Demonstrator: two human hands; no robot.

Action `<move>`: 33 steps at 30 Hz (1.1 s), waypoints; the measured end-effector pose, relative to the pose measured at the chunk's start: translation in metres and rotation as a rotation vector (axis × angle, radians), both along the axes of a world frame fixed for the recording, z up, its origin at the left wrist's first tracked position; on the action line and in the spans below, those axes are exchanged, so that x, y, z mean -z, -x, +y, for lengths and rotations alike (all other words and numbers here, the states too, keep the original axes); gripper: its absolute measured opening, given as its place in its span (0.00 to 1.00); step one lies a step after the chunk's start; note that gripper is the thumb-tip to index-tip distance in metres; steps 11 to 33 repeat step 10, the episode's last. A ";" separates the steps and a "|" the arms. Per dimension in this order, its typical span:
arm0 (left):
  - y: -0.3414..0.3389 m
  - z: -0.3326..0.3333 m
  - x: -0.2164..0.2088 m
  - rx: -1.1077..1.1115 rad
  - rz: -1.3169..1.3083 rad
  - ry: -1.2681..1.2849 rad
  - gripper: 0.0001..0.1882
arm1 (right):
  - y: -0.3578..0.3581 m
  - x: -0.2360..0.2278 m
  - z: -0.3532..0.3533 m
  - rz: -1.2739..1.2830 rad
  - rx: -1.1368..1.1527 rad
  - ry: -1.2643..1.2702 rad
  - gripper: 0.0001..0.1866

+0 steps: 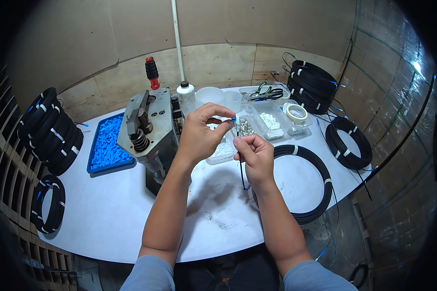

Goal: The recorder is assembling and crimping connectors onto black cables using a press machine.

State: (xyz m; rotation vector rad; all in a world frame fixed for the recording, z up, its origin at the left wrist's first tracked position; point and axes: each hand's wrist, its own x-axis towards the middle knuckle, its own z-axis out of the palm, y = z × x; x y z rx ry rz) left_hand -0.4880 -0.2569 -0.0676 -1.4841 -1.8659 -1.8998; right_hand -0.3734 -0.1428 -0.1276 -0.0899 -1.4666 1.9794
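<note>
Above the middle of the table, my left hand (205,132) pinches a small blue connector piece (234,119) between thumb and forefinger. Just below and to the right, my right hand (255,154) is closed on a thin black cable (242,170), whose upper end points up toward the blue piece. Whether the two touch is too small to tell. The cable's lower part shows a blue bit beside my right wrist. A large black cable coil (320,164) with white ties lies on the table to the right of that hand, partly behind my forearm.
Left of my hands stand a metal press (155,121) with a red-black handle and a blue tray (110,169) of blue parts. Clear bins (271,131) of small parts, a white bottle (185,97), tape (296,112) and pliers (267,94) are behind. Coil stacks (53,133) flank the table.
</note>
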 end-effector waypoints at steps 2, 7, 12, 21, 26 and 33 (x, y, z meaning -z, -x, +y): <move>0.001 0.000 0.000 -0.022 0.012 0.005 0.08 | 0.000 0.000 0.000 0.004 -0.001 0.005 0.08; 0.002 0.000 0.001 -0.053 0.066 -0.004 0.08 | 0.000 0.001 0.001 0.001 -0.005 0.011 0.08; 0.002 0.000 0.001 -0.055 0.080 0.012 0.08 | 0.000 0.001 0.001 -0.002 0.000 0.008 0.09; 0.002 0.000 0.001 -0.055 0.080 0.012 0.08 | 0.000 0.001 0.001 -0.002 0.000 0.008 0.09; 0.002 0.000 0.001 -0.055 0.080 0.012 0.08 | 0.000 0.001 0.001 -0.002 0.000 0.008 0.09; 0.002 0.000 0.001 -0.055 0.080 0.012 0.08 | 0.000 0.001 0.001 -0.002 0.000 0.008 0.09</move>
